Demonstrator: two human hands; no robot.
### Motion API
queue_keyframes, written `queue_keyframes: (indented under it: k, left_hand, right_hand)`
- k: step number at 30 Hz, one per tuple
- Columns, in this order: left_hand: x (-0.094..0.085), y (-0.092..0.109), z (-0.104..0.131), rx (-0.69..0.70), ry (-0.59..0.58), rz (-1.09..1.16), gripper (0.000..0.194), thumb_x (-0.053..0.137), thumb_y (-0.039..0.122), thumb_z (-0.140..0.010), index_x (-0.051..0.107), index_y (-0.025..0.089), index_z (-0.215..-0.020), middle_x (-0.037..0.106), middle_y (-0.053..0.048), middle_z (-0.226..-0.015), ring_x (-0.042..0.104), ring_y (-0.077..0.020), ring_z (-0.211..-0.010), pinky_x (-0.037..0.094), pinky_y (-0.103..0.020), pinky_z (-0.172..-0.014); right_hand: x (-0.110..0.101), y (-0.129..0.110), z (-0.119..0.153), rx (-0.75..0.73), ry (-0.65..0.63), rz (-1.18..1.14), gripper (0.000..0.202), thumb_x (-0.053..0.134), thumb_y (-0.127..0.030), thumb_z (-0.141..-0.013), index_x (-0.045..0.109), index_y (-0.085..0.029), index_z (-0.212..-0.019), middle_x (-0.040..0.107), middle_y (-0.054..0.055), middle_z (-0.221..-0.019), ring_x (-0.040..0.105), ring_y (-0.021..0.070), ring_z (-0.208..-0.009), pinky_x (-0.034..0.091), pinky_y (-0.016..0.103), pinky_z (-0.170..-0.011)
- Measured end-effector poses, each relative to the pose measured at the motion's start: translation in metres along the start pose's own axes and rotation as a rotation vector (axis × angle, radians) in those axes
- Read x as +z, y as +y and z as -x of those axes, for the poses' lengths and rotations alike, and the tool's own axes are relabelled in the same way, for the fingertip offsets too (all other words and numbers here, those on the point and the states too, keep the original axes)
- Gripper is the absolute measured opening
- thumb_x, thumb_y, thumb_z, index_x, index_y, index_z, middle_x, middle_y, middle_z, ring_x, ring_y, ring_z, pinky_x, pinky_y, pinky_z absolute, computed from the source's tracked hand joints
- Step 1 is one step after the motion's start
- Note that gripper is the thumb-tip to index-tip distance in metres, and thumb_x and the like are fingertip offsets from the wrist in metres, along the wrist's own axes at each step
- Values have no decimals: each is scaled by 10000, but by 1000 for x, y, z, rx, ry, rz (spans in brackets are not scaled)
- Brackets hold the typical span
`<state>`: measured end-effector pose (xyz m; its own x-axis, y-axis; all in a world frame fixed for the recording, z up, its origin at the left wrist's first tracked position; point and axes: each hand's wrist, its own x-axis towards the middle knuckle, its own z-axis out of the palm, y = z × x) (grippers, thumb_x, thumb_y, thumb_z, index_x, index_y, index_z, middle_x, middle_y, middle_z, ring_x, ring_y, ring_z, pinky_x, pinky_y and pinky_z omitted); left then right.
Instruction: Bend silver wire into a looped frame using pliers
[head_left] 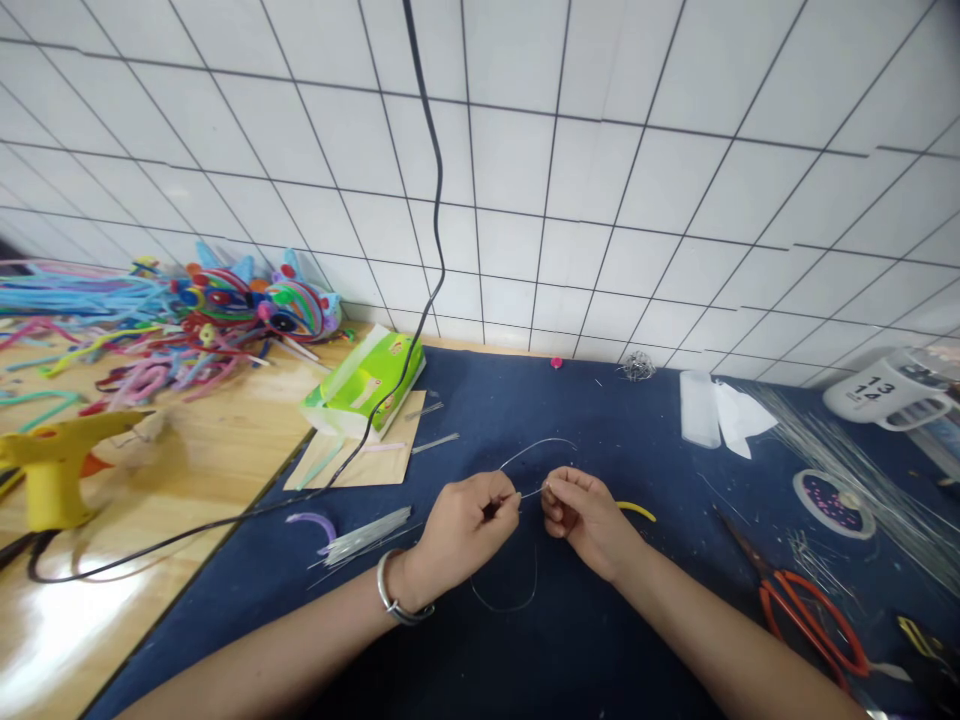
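The left hand [472, 520] and right hand [589, 515] pinch a wire [532, 493] above the mat [510, 415]. Scissors [766, 575] lie to the right.

From afar I see the left forearm [292, 635] and right forearm [720, 610] slanted inward, the left hand [466, 522] and right hand [589, 515] near but apart, both curled into a pinch.

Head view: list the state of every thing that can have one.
Wire: curved, held in both hands
Left hand: closed, pinching the wire
Right hand: closed, pinching the wire
Orange-handled scissors: lying, blade opening unclear
Yellow glue gun: nozzle pointing right
Green packet: lying on brown sheet
Black cable: slack, crossing packet
Purple strip: curved
Yellow strip: curved
White mug: contents not visible
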<state>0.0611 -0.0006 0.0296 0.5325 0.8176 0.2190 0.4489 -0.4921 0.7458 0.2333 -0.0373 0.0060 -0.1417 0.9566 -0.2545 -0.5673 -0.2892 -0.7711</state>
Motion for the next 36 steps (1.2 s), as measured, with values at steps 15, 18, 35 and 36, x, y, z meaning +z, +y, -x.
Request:
queue_keyframes:
  k: [15, 18, 35, 36]
  left_hand:
    - [1, -2, 0, -18, 7, -8, 157, 455, 150, -771, 477, 155, -616, 471, 38, -566, 423, -74, -537, 312, -201, -535]
    - [1, -1, 0, -18, 6, -12, 162, 451, 156, -776, 480, 154, -617, 470, 36, -569, 424, -75, -540, 313, -202, -537]
    - [1, -1, -2, -9, 12, -43, 169, 451, 163, -779, 474, 155, -611, 479, 33, -571, 427, -74, -536, 314, -201, -530]
    - [1, -1, -1, -9, 9, -44, 169, 451, 164, -780, 474, 155, -613, 479, 34, -570, 427, -74, -534, 313, -202, -529]
  right_hand:
    - [1, 3, 0, -64, 29, 80, 124, 554, -228, -788, 515, -161, -691, 429, -25, -601, 377, 76, -532, 294, 224, -467]
    - [1, 3, 1, -67, 27, 82, 121, 553, -226, -788, 515, -160, -693, 432, -25, -604, 378, 76, -533, 294, 223, -466]
    - [2, 3, 1, -63, 32, 86, 119, 560, -230, -781, 517, -162, -693, 439, -24, -599, 375, 74, -526, 297, 219, -462]
    - [2, 3, 1, -62, 32, 85, 117, 561, -228, -779, 517, -161, -693, 441, -24, -601, 375, 74, -526, 297, 218, -462]
